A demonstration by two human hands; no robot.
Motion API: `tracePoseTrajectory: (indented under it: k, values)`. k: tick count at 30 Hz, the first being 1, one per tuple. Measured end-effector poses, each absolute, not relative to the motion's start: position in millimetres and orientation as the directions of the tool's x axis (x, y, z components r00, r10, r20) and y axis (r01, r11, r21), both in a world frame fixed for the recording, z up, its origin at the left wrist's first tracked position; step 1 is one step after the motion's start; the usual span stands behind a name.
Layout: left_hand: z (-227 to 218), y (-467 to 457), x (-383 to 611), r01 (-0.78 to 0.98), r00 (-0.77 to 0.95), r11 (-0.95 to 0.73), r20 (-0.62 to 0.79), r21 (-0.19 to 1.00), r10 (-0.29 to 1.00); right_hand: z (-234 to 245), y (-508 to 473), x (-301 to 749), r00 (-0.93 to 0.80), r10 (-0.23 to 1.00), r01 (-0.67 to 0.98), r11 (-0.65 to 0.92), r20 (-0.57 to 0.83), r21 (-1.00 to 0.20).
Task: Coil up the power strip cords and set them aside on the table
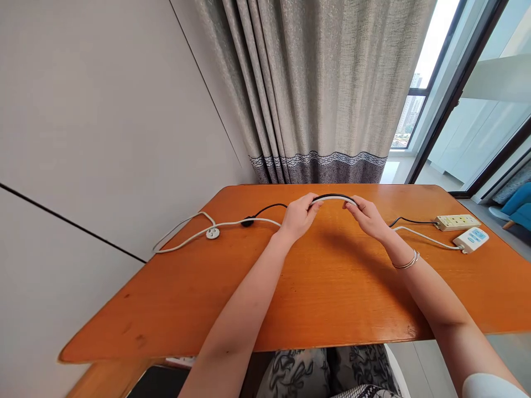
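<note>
left hand and right hand are each pinching closed on 1 end of an arched black-and-white cable bundle | bundle is hovering above the orange wooden tabletop (2 power strips lying right)

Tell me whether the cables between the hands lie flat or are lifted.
Lifted: the black and white cables arch above the table, pinched together by the left hand and right hand.
</note>
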State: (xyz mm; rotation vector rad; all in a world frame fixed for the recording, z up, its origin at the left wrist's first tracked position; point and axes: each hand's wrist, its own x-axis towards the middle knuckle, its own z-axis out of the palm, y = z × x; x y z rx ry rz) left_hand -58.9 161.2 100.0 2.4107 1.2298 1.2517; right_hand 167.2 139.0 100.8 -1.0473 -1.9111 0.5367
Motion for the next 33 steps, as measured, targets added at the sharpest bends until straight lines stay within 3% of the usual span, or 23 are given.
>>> tracePoseTrajectory:
  k: [5,12,16,20,27,33]
  values:
    - [101,153,-48,0.430,0.307,-0.652,0.577,0.625,0.757,117,116,152,-0.126,0.804,0.050,0.591,0.582,-0.805]
    - [77,173,-47,0.341,0.339,-0.469,0.359,0.815,0.870,157,116,139,0.111,0.823,-0.307,0.561,0.557,-0.768]
    - [68,177,-40,0.103,0.410,-0.354,0.284,0.930,0.867,187,140,122,0.173,0.804,-0.360,0.589,0.569,-0.723]
    - [67,166,-25,-0.116,0.524,-0.311,0.324,0.943,0.787,206,157,92,0.100,0.818,-0.338,0.563,0.566,-0.754]
    - [77,147,-14,-0.030,0.595,-0.295,0.255,0.955,0.762,246,152,52,-0.135,0.816,-0.409,0.471,0.562,-0.782]
    - [75,144,-10,0.005,0.629,-0.254,0.194,0.967,0.753,279,145,38,-0.204,0.829,-0.470,0.384,0.521,-0.795]
